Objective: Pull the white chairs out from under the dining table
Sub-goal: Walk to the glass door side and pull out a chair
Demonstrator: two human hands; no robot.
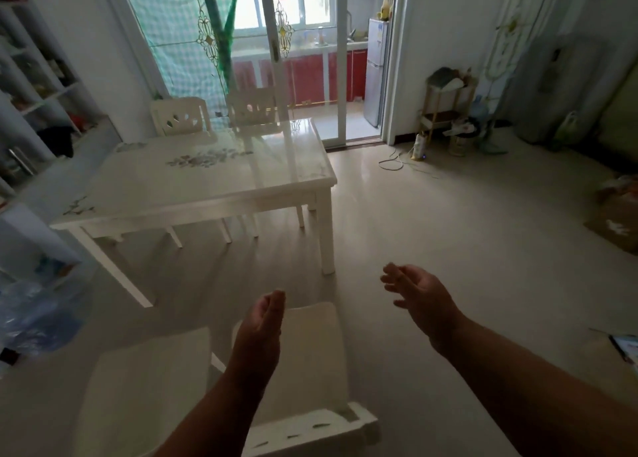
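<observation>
The white dining table [193, 194] with a glossy floral top stands at the left centre. Two white chairs, one on the left [181, 116] and one on the right [253, 109], sit tucked against its far side. Two more white chairs stand clear of the table near me, one below my left arm [310, 353] and one further left [148, 387]. My left hand [262, 322] hovers above the nearer chair's seat, fingers loosely curled, holding nothing. My right hand [417, 291] is raised over the floor to the right, fingers apart and empty.
Shelving [31, 87] lines the left wall. A blue plastic bag [38, 315] lies by it. Sliding glass doors [276, 42] lead to a kitchen with a fridge [376, 73]. A small wooden rack [448, 101], cables and a cardboard box [618, 222] sit at the right.
</observation>
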